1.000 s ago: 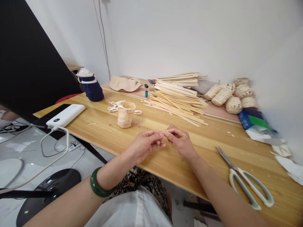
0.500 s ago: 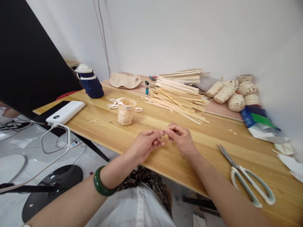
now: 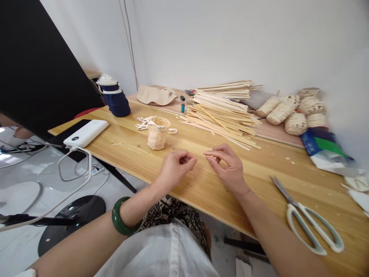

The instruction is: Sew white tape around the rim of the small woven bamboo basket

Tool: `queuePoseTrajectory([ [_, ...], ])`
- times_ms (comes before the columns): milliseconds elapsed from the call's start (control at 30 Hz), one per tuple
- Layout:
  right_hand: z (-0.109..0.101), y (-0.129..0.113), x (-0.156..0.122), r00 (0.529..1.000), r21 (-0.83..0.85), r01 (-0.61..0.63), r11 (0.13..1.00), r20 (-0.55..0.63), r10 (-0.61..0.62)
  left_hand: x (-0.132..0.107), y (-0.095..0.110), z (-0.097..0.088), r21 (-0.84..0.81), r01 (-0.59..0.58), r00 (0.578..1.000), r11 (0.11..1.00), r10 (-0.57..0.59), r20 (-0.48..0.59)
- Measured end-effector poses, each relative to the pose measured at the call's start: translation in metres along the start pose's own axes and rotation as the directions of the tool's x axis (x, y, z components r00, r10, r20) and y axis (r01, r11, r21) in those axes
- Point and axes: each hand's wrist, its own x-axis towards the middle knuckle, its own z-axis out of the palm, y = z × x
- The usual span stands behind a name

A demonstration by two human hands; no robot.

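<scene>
Above the near part of the wooden table (image 3: 259, 181), my left hand (image 3: 175, 167) is closed in a pinch, thumb tip against the fingers. Facing it across a small gap, my right hand (image 3: 227, 165) also pinches, its forefinger stretched along the thumb. Whatever the fingertips hold, if anything, is too fine to make out. Beyond my left hand stands a small woven basket (image 3: 157, 138), upright, with white ribbon (image 3: 143, 123) at its left and a ribbon loop on its right. Scissors (image 3: 300, 209) with pale handles lie to the right of my right hand.
Thin wooden strips (image 3: 221, 119) lie in bundles at the back, near a blue thread spool (image 3: 182, 108) and beige cloth (image 3: 157, 95). Woven containers (image 3: 281, 109) and a plastic packet (image 3: 325, 152) are at right. A white power bank (image 3: 86, 132) and blue bottle (image 3: 117, 100) stand left.
My hands have moved apart; their fingertips were touching and now a small gap lies between them. The view has shifted slightly.
</scene>
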Motion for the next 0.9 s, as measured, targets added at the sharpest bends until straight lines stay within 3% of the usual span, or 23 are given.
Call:
queuePoseTrajectory([
  [200, -0.001, 0.005, 0.004, 0.973, 0.019, -0.186, 0.982, 0.145, 0.182, -0.003, 0.001, -0.001, 0.211, -0.229, 0.973, 0.95, 0.227, 0.033],
  [300, -0.003, 0.01, 0.005, 0.909, 0.034, -0.346, 0.938, 0.262, 0.326, -0.003, -0.001, -0.003, 0.294, -0.348, 0.937, 0.89, 0.326, 0.121],
  [400, -0.005, 0.012, 0.004, 0.83, 0.044, -0.482, 0.875, 0.343, 0.439, -0.001, -0.005, -0.006, 0.443, -0.495, 0.869, 0.748, 0.426, 0.252],
  [467, -0.005, 0.012, 0.003, 0.785, 0.049, -0.548, 0.835, 0.375, 0.493, 0.0, -0.008, -0.008, 0.503, -0.546, 0.838, 0.67, 0.45, 0.309],
  [600, -0.006, 0.007, 0.003, 0.717, 0.06, -0.636, 0.769, 0.416, 0.56, 0.002, -0.009, -0.012, 0.517, -0.598, 0.801, 0.613, 0.481, 0.357],
  [900, -0.007, 0.005, 0.004, 0.653, 0.071, -0.71, 0.7, 0.438, 0.618, 0.004, -0.012, -0.013, 0.491, -0.638, 0.769, 0.593, 0.465, 0.439],
])
